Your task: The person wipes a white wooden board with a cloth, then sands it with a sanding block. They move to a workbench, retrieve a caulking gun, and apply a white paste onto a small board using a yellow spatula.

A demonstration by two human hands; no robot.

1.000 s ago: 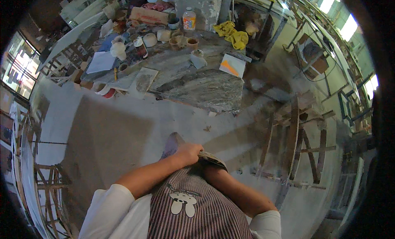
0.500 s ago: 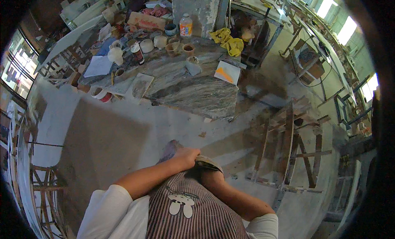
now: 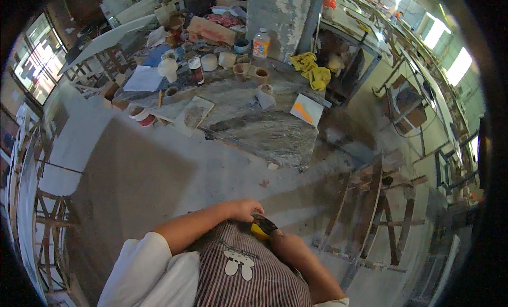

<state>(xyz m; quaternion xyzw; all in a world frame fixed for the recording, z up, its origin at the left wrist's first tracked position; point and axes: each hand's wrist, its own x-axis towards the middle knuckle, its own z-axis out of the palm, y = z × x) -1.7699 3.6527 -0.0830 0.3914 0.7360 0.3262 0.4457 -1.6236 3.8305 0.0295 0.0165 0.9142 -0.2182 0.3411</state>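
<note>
Small flat black-and-yellow object (image 3: 263, 226), kind unclear, is between the two bare hands, in front of the brown-and-pale striped cloth apron (image 3: 270, 275). Right hand (image 3: 288, 247): fingers clamped on its right end. Left hand (image 3: 245, 209): at its upper left end; cannot tell whether fingers grip it. Beyond, well apart: grey streaked stone-topped desk (image 3: 259, 131), carrying crumpled yellow cloth (image 3: 313, 71), white square panel with orange streak (image 3: 308, 108), clear plastic bottle with orange label (image 3: 261, 43). Right: brown wooden trestle (image 3: 374, 201).
</note>
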